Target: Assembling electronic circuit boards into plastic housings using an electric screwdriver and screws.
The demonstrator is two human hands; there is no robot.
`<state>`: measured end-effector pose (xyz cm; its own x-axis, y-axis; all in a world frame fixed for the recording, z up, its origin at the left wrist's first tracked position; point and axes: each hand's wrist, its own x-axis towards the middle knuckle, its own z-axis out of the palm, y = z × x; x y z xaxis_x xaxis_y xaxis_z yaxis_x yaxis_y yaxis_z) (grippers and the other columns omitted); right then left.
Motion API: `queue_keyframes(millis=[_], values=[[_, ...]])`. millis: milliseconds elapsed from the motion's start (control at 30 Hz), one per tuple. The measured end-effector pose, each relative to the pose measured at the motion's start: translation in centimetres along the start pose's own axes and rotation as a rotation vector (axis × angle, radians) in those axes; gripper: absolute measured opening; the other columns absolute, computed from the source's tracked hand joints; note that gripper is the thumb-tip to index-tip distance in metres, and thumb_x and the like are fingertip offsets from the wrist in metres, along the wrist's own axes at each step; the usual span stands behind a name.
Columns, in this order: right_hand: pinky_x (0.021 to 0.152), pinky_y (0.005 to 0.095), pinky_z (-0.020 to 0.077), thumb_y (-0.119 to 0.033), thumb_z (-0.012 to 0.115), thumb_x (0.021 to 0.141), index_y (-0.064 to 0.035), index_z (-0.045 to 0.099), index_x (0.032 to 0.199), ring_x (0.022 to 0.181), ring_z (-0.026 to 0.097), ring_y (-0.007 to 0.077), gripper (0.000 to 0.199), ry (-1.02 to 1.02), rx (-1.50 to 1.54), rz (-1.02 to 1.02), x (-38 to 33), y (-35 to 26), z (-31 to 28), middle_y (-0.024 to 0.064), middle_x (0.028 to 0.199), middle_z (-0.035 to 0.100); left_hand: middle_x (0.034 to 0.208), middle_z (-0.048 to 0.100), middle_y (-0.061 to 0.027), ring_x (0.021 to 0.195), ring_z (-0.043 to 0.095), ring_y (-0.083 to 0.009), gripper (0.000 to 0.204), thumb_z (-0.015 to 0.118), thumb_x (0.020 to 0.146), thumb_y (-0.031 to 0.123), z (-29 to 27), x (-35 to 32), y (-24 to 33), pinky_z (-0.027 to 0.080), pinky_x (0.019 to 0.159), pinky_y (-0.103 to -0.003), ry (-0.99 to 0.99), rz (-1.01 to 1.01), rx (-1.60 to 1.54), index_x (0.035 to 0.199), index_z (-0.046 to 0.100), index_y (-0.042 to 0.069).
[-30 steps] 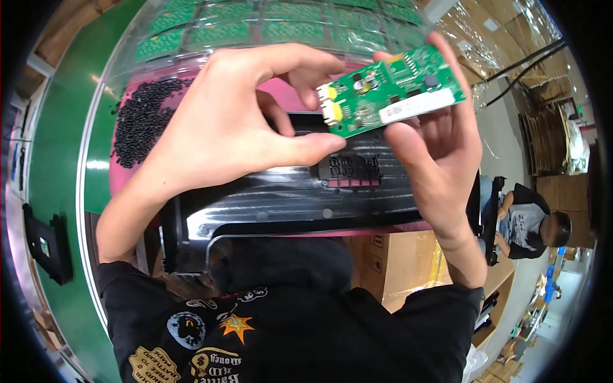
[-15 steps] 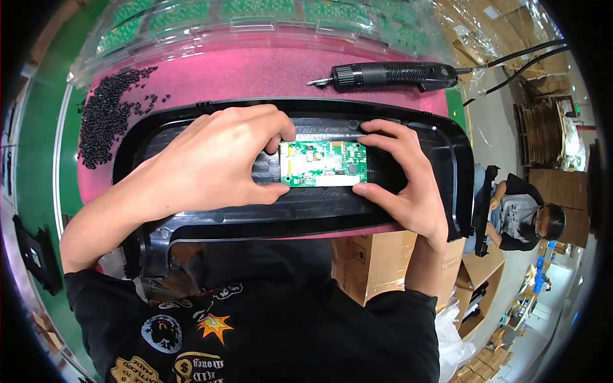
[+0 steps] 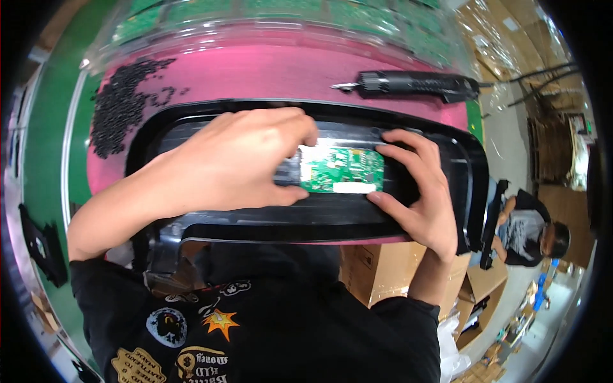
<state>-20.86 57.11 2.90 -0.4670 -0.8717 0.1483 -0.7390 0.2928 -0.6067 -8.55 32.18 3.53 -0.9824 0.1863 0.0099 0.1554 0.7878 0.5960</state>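
Note:
A green circuit board (image 3: 345, 171) with a white strip along its near edge lies inside a long black plastic housing (image 3: 469, 185). My left hand (image 3: 246, 156) is closed on the board's left end, thumb at the near corner and fingers at the far one. At the right end, my right hand (image 3: 426, 198) grips it the same way, its thumb at the near corner and its fingertips by the far corner. The housing's floor shows around the board; whether the board sits flat on it I cannot tell.
Beyond the housing, a black electric screwdriver (image 3: 408, 85) lies on the pink mat (image 3: 255, 67), its cable running right. Small black screws (image 3: 121, 115) are heaped at left. Clear trays of green boards (image 3: 287, 32) stand at the back. Cardboard boxes (image 3: 377, 271) and a seated person (image 3: 527, 226) are at right.
The whole view has shifted slightly, so everything appears a little farther right. Both hands keep their hold on the circuit board, with little change in their grip.

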Motion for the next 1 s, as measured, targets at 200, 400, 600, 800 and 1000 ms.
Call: queue_keyframes(millis=[200,400,600,800,1000], values=[[0.102,0.0393,0.0390,-0.007,0.083,0.055,-0.0014,0.052,0.127,0.118,0.050,0.0321,0.078,0.065,0.043,0.047,0.1,-0.8,0.4,0.0148,0.128,0.053,0.083,0.064,-0.0079,0.073,0.066,-0.0217,0.039,0.078,0.075,0.019,-1.8,-0.7,0.3,0.052,0.062,-0.033,0.069,0.039,-0.050,0.106,0.060,0.003],[0.097,0.0303,0.0327,-0.017,0.080,0.070,0.0008,0.047,0.132,0.117,0.044,0.0220,0.072,0.391,0.044,-0.012,-0.8,-0.4,-0.4,0.0106,0.129,0.050,0.078,0.069,-0.0067,0.067,0.064,-0.0107,0.013,0.070,0.084,0.012,-8.0,-3.1,-3.2,0.051,0.062,-0.026,0.697,-0.096,0.086,0.089,0.069,-0.001],[0.083,0.0223,0.0383,-0.007,0.056,0.095,-0.0005,0.046,0.133,0.090,0.047,0.0096,0.040,0.541,-0.006,0.094,0.2,2.4,-7.2,0.0053,0.109,0.054,0.087,0.066,-0.0116,0.075,0.063,-0.0231,0.028,0.077,0.066,-0.004,-7.6,-5.2,-10.1,0.053,0.070,-0.033,0.173,-0.127,0.085,0.092,0.067,-0.003],[0.083,0.0272,0.0449,-0.028,0.058,0.097,-0.0121,0.043,0.140,0.091,0.058,0.0160,0.047,0.133,-0.160,0.454,3.0,9.3,-12.1,0.0103,0.099,0.063,0.081,0.069,-0.0145,0.074,0.067,-0.0242,0.019,0.074,0.069,-0.002,-7.4,-3.8,-9.3,0.053,0.070,-0.032,0.165,-0.262,0.080,0.088,0.069,-0.004],[0.074,0.0268,0.0522,-0.019,0.066,0.093,-0.0072,0.046,0.120,0.085,0.060,0.0106,0.036,0.425,0.284,0.513,7.6,6.4,-8.2,0.0089,0.105,0.057,0.078,0.068,-0.0155,0.073,0.068,-0.0221,0.015,0.069,0.072,-0.005,-7.2,-4.2,-9.0,0.053,0.069,-0.032,0.220,-0.226,0.081,0.087,0.068,-0.006]])
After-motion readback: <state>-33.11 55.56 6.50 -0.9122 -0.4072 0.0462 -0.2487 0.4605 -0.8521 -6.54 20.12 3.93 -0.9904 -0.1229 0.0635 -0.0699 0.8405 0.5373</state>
